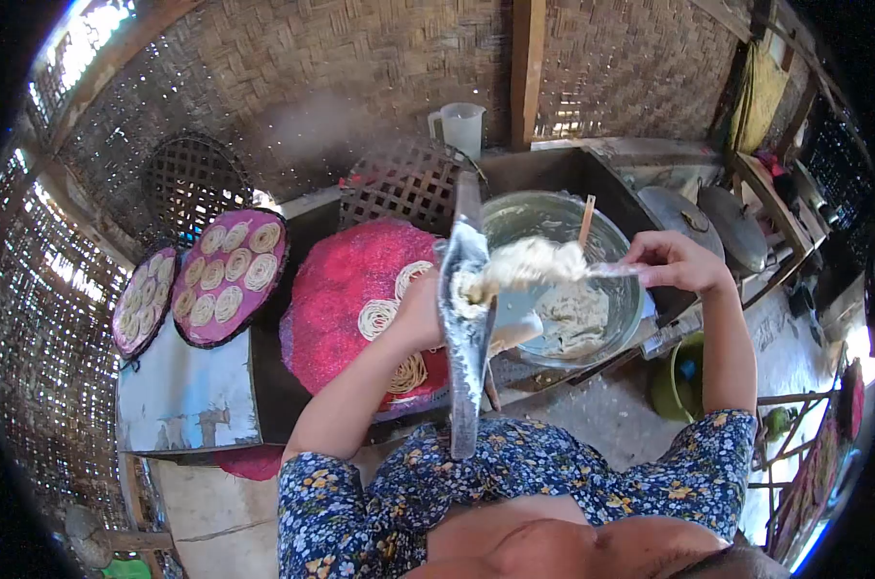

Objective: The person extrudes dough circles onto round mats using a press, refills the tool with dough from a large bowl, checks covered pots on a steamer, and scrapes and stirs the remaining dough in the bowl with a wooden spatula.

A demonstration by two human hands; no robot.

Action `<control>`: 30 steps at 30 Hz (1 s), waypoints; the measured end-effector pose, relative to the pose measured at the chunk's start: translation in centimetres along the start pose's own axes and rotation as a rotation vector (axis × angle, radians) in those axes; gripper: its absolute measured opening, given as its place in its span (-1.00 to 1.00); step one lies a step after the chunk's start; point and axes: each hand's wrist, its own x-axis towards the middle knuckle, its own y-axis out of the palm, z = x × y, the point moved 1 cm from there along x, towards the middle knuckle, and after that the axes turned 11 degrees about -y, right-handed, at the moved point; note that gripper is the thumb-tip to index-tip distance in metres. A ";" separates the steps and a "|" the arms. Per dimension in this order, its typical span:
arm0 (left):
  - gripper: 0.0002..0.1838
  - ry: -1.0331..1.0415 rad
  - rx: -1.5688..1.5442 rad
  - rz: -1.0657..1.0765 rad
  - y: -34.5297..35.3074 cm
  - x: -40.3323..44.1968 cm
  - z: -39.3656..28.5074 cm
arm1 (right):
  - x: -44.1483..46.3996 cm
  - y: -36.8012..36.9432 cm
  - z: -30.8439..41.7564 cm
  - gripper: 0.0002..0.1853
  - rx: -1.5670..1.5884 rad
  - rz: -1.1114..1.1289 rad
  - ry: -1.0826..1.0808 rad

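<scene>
My right hand (677,262) pinches the thin pale handle of a utensil (616,271) loaded with wet whitish dough (536,261); its head is hidden under the dough. The dough reaches the opening of a metal press (467,318), a long dough-smeared bar seen nearly end to end up and down. My left hand (420,314) is at the press's left side, its fingers mostly hidden behind it. Below it, a round tray covered in red-pink netting (336,289) bears coiled noodle rounds (376,318). A large basin (628,323) holds more dough and a wooden stick (587,220).
Two round trays (189,326) (122,340) of noodle coils lean at the left. A woven rack (384,179) and a plastic jug (463,127) stand behind. To the right are metal lids (683,217) and a green bucket (677,381).
</scene>
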 end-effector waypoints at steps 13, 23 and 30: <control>-0.52 0.036 -0.087 -0.008 1.0 0.8 -1.7 | 5.6 6.2 13.7 -0.88 -1.435 -0.007 -0.587; -0.72 0.024 -0.414 -0.004 1.7 3.1 2.8 | 1.6 5.7 13.2 -0.81 -1.514 -0.396 -0.753; -0.68 0.060 -0.160 -0.008 2.3 3.1 2.7 | 2.7 4.2 13.2 -0.77 -1.504 -0.447 -0.759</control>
